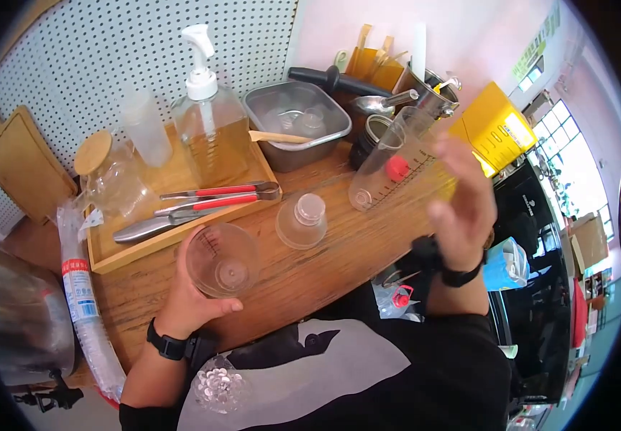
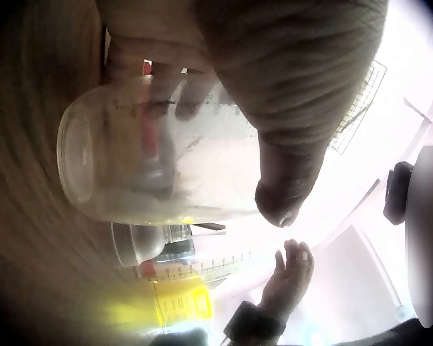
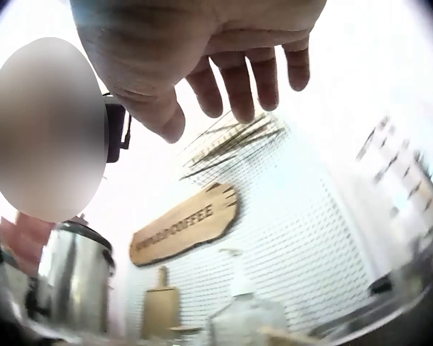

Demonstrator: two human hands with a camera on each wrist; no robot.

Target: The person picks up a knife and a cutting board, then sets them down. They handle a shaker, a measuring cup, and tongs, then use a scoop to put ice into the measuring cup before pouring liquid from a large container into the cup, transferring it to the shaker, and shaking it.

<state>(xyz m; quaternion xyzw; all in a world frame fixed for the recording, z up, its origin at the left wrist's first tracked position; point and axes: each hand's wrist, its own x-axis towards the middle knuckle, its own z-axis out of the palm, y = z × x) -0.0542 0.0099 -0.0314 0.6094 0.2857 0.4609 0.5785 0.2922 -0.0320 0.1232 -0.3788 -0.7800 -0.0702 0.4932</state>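
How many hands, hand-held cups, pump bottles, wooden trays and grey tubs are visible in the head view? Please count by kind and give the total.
Hands: 2 (left hand, right hand)
Hand-held cups: 1
Pump bottles: 1
Wooden trays: 1
Grey tubs: 1
Total: 6

A clear, round cup (image 1: 233, 251) with dark measuring marks on its wall is gripped round the side by the left hand (image 1: 187, 293). It is held roughly upright, mouth up and base toward the tabletop (image 1: 368, 244); whether the two touch cannot be told. A small round mark is seen in its base. It is kept well apart from the right hand (image 1: 466, 215).
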